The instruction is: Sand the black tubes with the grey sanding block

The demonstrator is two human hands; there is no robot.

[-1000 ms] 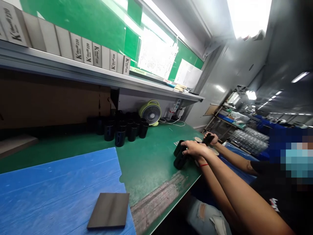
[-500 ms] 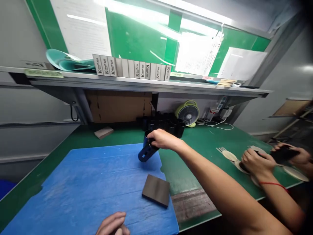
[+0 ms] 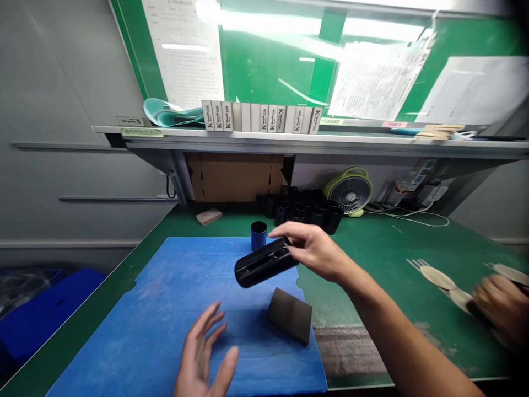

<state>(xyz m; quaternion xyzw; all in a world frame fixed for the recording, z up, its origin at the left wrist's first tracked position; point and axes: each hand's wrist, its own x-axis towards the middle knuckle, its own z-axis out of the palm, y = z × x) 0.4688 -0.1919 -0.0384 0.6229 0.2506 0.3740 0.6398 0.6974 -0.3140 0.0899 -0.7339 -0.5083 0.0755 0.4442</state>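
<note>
Black cylinder gripped by right-hand fingers, tips hidden behind it; left hand open, fingers spread, wrist cut off

The left hand, right hand and right forearm are all bare.

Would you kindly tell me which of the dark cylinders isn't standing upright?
The slotted black one in the right hand, held almost level; the rest stand on end.

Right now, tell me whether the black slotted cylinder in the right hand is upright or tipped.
Tipped: the black slotted cylinder lies almost level in the right hand, above the blue mat.
</note>
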